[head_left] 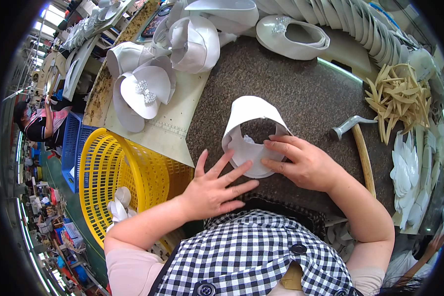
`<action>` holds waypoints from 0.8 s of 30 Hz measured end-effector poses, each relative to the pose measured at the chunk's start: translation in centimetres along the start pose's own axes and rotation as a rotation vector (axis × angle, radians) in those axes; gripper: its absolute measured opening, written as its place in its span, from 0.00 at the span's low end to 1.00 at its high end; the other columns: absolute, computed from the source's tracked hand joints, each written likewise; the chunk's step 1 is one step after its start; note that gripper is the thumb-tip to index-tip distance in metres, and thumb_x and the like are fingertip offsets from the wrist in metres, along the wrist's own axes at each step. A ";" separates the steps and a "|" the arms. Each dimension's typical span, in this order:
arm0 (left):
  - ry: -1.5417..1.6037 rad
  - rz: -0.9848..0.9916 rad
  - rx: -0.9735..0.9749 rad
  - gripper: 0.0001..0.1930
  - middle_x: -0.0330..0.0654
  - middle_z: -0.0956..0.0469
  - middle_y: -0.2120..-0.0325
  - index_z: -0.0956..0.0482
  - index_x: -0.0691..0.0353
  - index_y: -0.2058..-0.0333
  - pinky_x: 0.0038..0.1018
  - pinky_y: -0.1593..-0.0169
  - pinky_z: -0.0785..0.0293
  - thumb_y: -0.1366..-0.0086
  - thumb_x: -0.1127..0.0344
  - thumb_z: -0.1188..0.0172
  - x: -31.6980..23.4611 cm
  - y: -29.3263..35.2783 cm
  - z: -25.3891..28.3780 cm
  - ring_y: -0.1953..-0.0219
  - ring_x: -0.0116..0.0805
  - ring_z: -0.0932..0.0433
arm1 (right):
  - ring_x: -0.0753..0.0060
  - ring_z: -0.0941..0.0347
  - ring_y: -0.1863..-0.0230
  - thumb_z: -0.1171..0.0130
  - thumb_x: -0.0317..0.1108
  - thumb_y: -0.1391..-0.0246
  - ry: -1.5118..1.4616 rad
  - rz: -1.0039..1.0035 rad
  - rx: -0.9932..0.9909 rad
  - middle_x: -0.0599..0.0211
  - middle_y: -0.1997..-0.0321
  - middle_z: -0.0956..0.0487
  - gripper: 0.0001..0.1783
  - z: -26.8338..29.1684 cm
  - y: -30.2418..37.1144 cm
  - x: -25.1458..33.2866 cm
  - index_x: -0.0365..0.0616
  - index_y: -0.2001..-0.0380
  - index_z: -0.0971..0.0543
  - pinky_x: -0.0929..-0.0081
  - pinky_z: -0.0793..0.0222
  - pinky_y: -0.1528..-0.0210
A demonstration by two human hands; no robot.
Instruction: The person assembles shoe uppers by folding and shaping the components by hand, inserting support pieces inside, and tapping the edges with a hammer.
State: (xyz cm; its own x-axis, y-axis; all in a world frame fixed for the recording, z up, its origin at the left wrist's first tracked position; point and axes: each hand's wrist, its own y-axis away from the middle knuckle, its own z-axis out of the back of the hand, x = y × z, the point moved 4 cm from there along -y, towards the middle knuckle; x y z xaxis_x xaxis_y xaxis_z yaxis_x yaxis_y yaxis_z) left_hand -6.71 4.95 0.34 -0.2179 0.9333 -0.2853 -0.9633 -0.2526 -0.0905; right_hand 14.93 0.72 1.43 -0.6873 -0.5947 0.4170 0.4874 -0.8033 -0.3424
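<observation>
A white shoe upper [254,106] rests on the dark speckled work surface in front of me, its opening facing up and a small light ornament showing inside it. My left hand [214,190] is open with fingers spread. Its fingertips reach the near left part of the upper; whether they press on it is hard to tell. On the upper's right side, my right hand [301,163] has its fingers bent over the edge, holding it. A hammer [362,153] with a wooden handle lies to the right of my right hand.
White uppers with sparkly bows [145,93] lie at the far left, another upper [293,39] at the back. Beige strips [399,98] and white pieces [404,177] lie at right. A yellow basket [143,163] stands at left; a person [39,123] is beyond it.
</observation>
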 end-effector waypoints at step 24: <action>-0.303 -0.304 -0.500 0.23 0.45 0.31 0.50 0.32 0.58 0.43 0.33 0.45 0.33 0.38 0.65 0.51 0.2 -6.5 2.5 0.49 0.40 0.29 | 0.58 0.24 0.58 0.48 0.31 0.53 0.569 -0.165 0.141 0.49 0.59 0.24 0.17 -0.4 -1.3 1.9 0.29 0.62 0.23 0.72 0.23 0.60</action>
State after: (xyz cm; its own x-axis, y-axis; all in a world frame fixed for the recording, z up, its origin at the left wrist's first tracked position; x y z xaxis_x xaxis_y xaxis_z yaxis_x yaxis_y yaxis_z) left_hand -0.88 7.39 3.23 -0.0527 0.9938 0.0978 -0.8162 0.0136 -0.5777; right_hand 12.83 0.63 2.36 -0.9208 -0.3829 -0.0735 0.3899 -0.9030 -0.1804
